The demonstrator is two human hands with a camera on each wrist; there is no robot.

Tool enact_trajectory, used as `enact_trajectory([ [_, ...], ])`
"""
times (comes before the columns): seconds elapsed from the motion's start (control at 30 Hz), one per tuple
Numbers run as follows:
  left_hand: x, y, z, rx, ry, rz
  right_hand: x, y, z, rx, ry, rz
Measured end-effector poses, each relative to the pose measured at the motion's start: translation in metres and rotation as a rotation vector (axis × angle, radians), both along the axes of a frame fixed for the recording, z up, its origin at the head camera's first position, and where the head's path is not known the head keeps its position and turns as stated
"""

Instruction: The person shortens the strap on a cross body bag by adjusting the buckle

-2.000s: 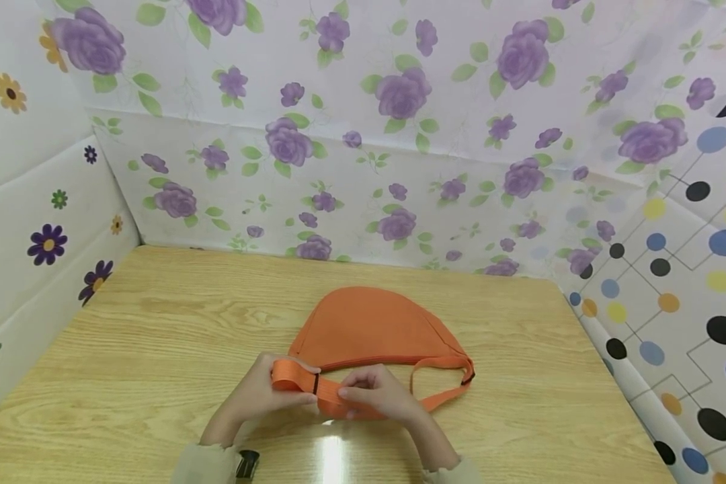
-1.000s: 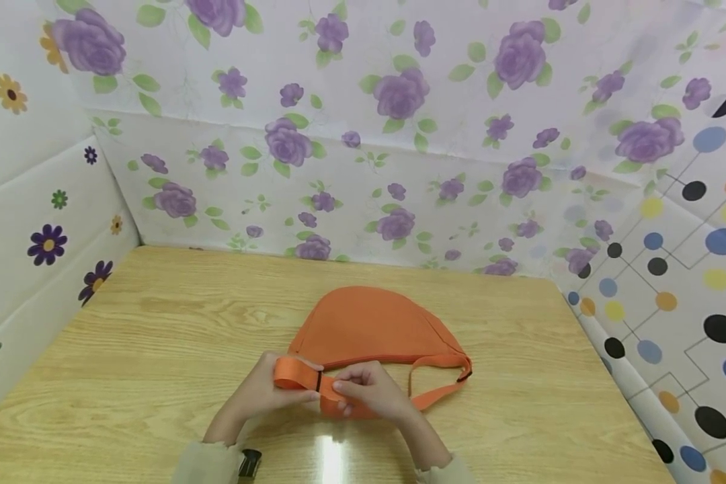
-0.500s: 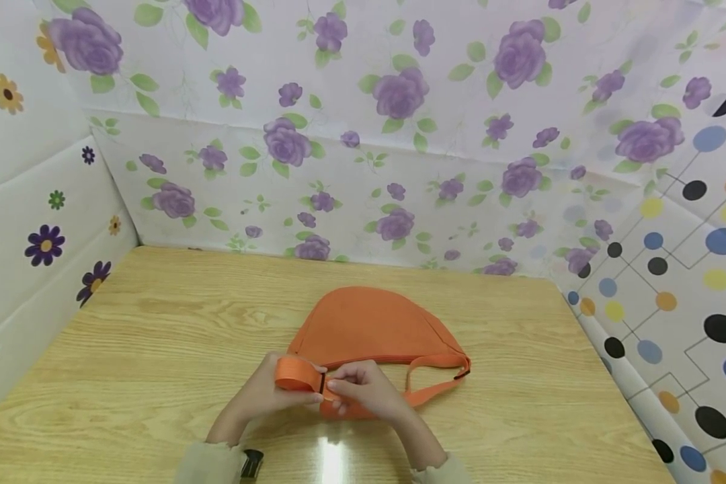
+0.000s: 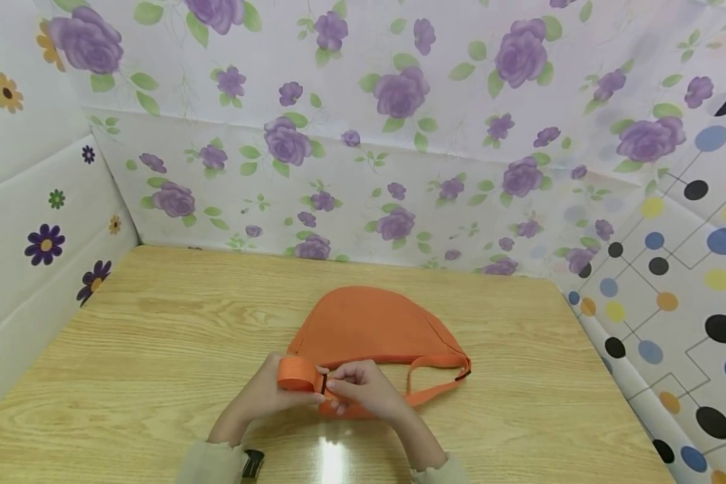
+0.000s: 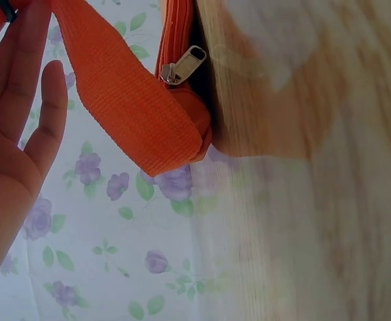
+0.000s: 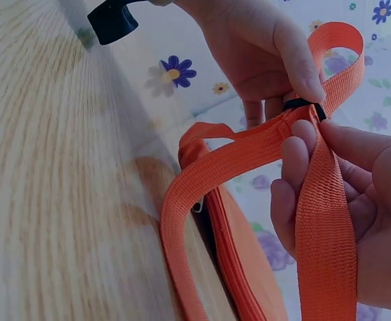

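An orange waist bag point(image 4: 375, 323) lies on the wooden table, its zipped edge toward me. In front of it, both hands work on its orange strap point(image 6: 325, 221), which runs through a black slider buckle point(image 4: 323, 384). My left hand point(image 4: 266, 390) pinches the strap at the slider, thumb on the near side. A loop of strap point(image 4: 296, 374) bulges up over its fingers. Close against the slider's right side, my right hand point(image 4: 369, 390) pinches the strap between thumb and forefinger. In the left wrist view the strap point(image 5: 128, 100) hangs beside a metal zip pull point(image 5: 183, 65).
To the right, another stretch of strap curves from the bag's corner, where a black fitting point(image 4: 462, 374) sits. A small black piece point(image 4: 252, 464) shows beside the left sleeve. Flower-printed sheeting point(image 4: 351, 134) rises behind the wooden table point(image 4: 187, 316).
The slider has shifted slightly right along the strap, and the right fingertips have drawn in close to it. The loop over the left hand has become rounder. The bag stays in place.
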State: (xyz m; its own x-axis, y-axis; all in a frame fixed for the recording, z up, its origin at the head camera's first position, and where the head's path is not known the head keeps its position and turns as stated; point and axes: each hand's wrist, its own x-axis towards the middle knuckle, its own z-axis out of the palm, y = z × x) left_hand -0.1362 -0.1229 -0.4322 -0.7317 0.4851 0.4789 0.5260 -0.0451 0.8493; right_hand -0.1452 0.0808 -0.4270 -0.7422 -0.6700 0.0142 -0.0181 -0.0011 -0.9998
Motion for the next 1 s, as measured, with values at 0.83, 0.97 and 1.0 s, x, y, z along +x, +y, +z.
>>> enact_trajectory([
  [0.83,0.008,0.0,0.016,-0.025,0.027,0.07,-0.002,0.014,-0.001,0.126,0.002,-0.012],
  [0.97,0.002,-0.001,0.005,-0.022,0.033,0.062,0.002,0.015,0.009,0.135,0.017,-0.02],
  [1.0,0.001,-0.002,0.004,-0.023,0.026,0.062,0.002,0.016,0.009,0.133,0.019,-0.022],
])
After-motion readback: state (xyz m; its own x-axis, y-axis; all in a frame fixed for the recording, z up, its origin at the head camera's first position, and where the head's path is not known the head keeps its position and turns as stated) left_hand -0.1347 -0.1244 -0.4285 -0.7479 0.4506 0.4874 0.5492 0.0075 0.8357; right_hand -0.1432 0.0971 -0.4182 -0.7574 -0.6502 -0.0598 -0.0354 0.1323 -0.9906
